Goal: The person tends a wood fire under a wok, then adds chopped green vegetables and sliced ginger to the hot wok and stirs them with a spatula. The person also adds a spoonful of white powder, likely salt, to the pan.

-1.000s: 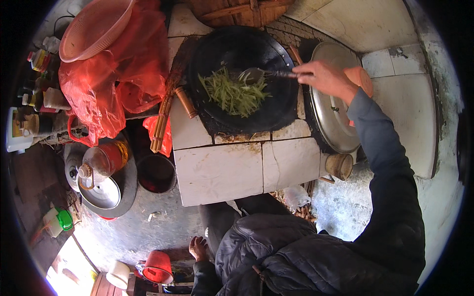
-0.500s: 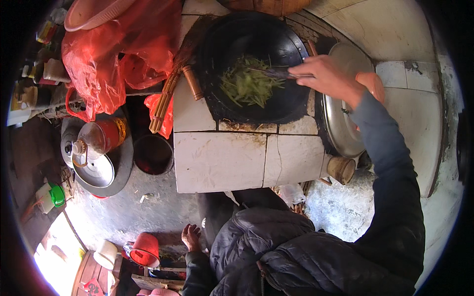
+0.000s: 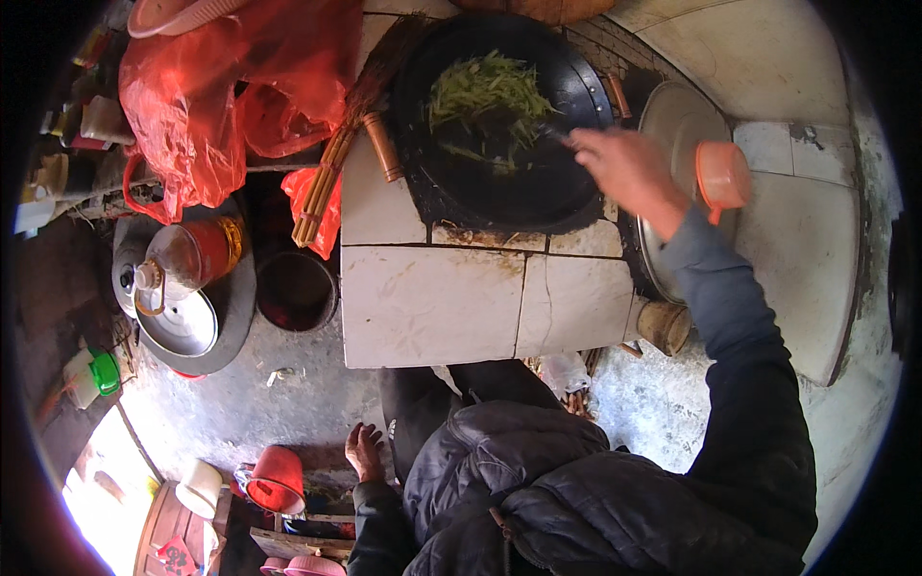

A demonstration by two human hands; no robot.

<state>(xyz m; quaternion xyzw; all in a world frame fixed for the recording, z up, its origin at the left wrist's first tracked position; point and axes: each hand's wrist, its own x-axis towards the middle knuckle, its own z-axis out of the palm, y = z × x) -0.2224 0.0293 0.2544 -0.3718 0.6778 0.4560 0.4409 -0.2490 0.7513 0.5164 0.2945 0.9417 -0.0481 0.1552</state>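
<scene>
A wide black wok [image 3: 461,197] sits in the tiled stove top. Shredded green vegetable strips [image 3: 490,88] are heaped toward its far side, with some strands scattered nearer the middle. My right hand [image 3: 626,173] is closed round the handle of a spatula [image 3: 557,136] at the wok's right rim; the spatula's blade is hard to make out against the dark pan. Low beside my leg hangs my left hand [image 3: 365,451], its fingers loosely apart and holding nothing.
Right of the wok are a metal lid [image 3: 684,120] and an orange-pink dipper [image 3: 722,176]. A straw whisk [image 3: 331,182] and red plastic bags [image 3: 192,115] lie left. An oil jug [image 3: 197,257] stands beyond them; a red bucket [image 3: 277,480] is at lower left.
The vegetable strips have shifted from the wok's middle to its far side. My right hand has moved slightly left and nearer me with the spatula. My left hand has risen a little.
</scene>
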